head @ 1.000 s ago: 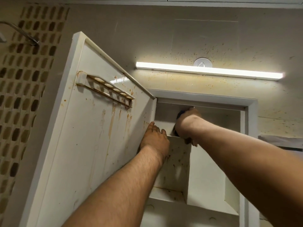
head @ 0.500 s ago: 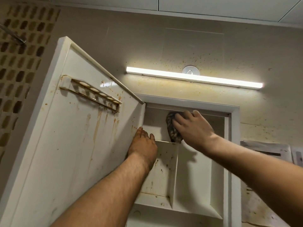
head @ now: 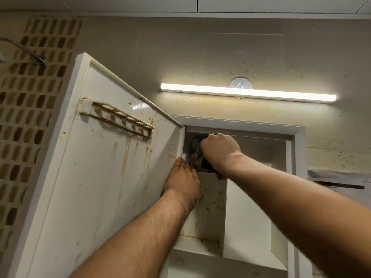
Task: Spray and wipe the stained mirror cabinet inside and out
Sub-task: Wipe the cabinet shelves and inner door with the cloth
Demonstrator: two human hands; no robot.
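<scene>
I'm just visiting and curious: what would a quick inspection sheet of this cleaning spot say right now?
Surface: open cabinet door, inner face streaked with brown drips; holder rail near its top also stained.
Job's things: dark cloth pressed into the upper left of the cabinet interior; brown specks on the divider. No spray bottle seen.
Clutter: nothing seen.
Hands: right hand grips the cloth; left hand rests at the door's hinge edge.
Cables: nothing seen.
Surroundings: lit strip light above, speckled wall, mosaic tiles at left.
</scene>
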